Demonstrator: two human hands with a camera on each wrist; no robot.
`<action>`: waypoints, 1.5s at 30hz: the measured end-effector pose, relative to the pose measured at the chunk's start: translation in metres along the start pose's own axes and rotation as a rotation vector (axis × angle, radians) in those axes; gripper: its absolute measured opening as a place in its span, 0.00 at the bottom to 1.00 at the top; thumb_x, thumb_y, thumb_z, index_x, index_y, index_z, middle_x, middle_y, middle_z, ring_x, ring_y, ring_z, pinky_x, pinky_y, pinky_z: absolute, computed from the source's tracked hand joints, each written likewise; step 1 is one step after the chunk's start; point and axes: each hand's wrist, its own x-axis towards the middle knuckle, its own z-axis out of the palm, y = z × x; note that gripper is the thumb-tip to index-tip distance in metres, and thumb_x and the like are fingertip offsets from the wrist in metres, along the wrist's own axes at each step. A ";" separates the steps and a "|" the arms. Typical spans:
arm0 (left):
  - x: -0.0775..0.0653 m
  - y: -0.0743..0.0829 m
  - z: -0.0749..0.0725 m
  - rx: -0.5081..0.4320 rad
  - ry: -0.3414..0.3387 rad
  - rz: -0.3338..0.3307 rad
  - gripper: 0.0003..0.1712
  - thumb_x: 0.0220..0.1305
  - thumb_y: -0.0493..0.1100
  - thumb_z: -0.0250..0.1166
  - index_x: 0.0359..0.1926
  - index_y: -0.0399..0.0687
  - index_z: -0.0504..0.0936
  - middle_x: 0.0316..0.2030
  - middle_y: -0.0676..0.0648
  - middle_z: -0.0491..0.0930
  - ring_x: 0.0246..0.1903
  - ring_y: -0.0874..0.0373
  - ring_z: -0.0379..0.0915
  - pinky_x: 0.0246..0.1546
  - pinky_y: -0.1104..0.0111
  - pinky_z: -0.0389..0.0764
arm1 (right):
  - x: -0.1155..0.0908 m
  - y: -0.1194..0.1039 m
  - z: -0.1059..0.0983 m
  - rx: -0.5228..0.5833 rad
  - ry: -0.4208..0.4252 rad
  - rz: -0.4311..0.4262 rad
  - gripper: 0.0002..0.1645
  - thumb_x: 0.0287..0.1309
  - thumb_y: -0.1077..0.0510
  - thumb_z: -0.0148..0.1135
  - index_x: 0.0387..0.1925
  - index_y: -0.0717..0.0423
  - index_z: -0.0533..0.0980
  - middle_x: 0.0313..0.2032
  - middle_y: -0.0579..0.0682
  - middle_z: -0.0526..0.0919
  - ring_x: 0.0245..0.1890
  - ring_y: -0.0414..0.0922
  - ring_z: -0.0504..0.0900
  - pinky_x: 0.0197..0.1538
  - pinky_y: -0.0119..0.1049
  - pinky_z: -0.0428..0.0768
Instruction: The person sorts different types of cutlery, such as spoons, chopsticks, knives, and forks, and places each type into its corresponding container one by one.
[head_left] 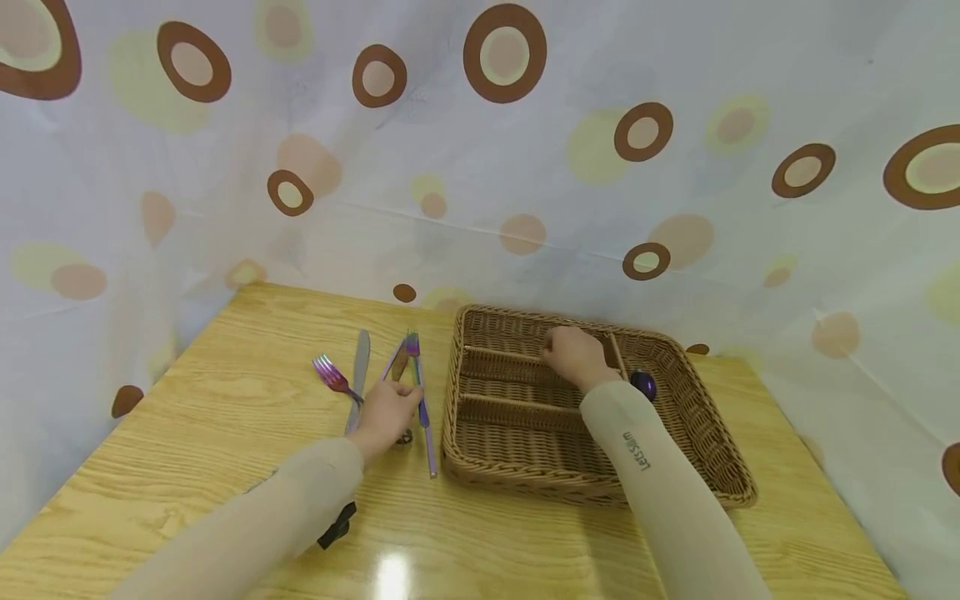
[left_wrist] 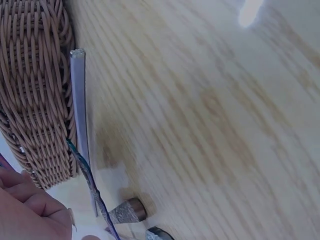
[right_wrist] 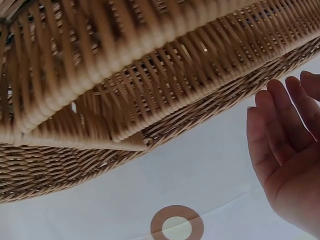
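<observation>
In the head view my left hand [head_left: 386, 412] pinches an iridescent fork [head_left: 412, 344] between thumb and fingertips. Its thin handle [left_wrist: 90, 175] points back past the fingers in the left wrist view. Beneath it on the table lies a lavender utensil handle [head_left: 430, 454], close along the basket's left side. A silver knife [head_left: 362, 354] and a pinkish-purple fork [head_left: 330, 373] lie left of this hand. Over the inner compartments of the wicker basket [head_left: 525, 477] hovers my right hand [head_left: 573, 357]. In the right wrist view its fingers [right_wrist: 280, 115] curve loosely around nothing.
Wicker dividers [head_left: 517, 404] split the basket into compartments. A shiny purple spoon bowl [head_left: 643, 384] shows in the right-hand one. Brownish, reflective cutlery [head_left: 401, 363] lies beyond the left hand. Behind the wooden table [head_left: 247, 400] hangs a white cloth with brown rings [head_left: 505, 54].
</observation>
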 end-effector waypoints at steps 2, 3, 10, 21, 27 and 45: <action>0.000 0.002 0.001 -0.013 0.012 0.006 0.21 0.70 0.45 0.50 0.20 0.41 0.73 0.09 0.55 0.61 0.10 0.65 0.52 0.12 0.75 0.56 | 0.000 -0.002 0.000 0.005 0.006 -0.009 0.10 0.64 0.58 0.52 0.35 0.56 0.79 0.27 0.51 0.79 0.21 0.43 0.70 0.26 0.36 0.67; 0.000 0.003 0.001 -0.019 0.019 0.011 0.20 0.70 0.45 0.51 0.23 0.40 0.76 0.10 0.55 0.62 0.10 0.65 0.52 0.12 0.75 0.56 | 0.000 -0.003 0.000 0.004 0.008 -0.014 0.10 0.64 0.58 0.52 0.35 0.56 0.79 0.28 0.52 0.80 0.22 0.43 0.71 0.27 0.37 0.68; 0.002 0.004 -0.003 -0.021 0.008 0.035 0.22 0.70 0.46 0.50 0.19 0.42 0.72 0.09 0.56 0.58 0.09 0.65 0.50 0.11 0.75 0.55 | 0.000 -0.008 0.000 0.004 0.005 -0.031 0.13 0.63 0.58 0.55 0.46 0.57 0.78 0.40 0.55 0.83 0.33 0.48 0.81 0.36 0.44 0.79; 0.001 0.009 0.001 -0.056 -0.083 0.092 0.20 0.69 0.47 0.52 0.47 0.35 0.80 0.09 0.55 0.62 0.09 0.66 0.49 0.11 0.75 0.56 | -0.003 -0.028 0.002 -0.006 0.074 -0.102 0.22 0.60 0.58 0.59 0.56 0.56 0.73 0.54 0.57 0.78 0.51 0.53 0.77 0.45 0.47 0.79; 0.000 0.013 0.006 -0.084 -0.141 0.136 0.18 0.69 0.46 0.52 0.34 0.37 0.81 0.12 0.56 0.62 0.08 0.66 0.48 0.12 0.75 0.57 | -0.006 -0.051 0.000 -0.009 0.104 -0.221 0.28 0.58 0.61 0.61 0.61 0.51 0.69 0.60 0.54 0.73 0.55 0.52 0.75 0.34 0.39 0.78; -0.002 0.043 0.035 -0.082 -0.225 0.227 0.17 0.69 0.45 0.53 0.34 0.35 0.80 0.10 0.55 0.60 0.10 0.64 0.49 0.15 0.74 0.58 | -0.009 -0.067 0.003 -0.022 0.066 -0.443 0.16 0.59 0.67 0.57 0.48 0.52 0.79 0.53 0.50 0.77 0.50 0.48 0.79 0.44 0.37 0.79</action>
